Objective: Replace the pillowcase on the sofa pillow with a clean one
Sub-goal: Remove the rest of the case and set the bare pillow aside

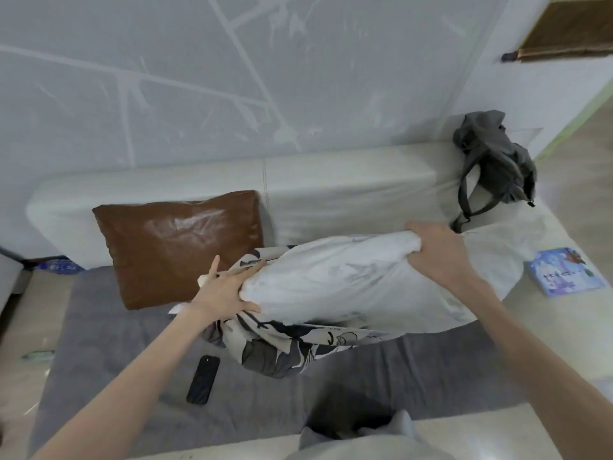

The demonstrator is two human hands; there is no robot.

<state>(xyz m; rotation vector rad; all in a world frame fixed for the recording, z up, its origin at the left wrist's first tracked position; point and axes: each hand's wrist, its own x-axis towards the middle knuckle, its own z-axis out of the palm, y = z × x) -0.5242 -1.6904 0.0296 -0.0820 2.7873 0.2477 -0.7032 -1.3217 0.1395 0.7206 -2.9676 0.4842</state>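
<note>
A bare white pillow [348, 283] is held in the air above the sofa seat. My right hand [438, 257] grips its upper right part, fingers bunched in the fabric. A patterned pillowcase [282, 346], cream with grey and black shapes, hangs crumpled around the pillow's left end and below it. My left hand [225, 293] is at that left end, with its thumb pinching the pillowcase edge and its fingers spread against the pillow.
A brown glossy cushion [179, 247] leans on the white sofa back [331, 180]. A black phone [203, 380] lies on the grey seat cover [109, 343]. A grey backpack [494, 161] sits on the sofa's right end, a blue book [564, 277] beside it.
</note>
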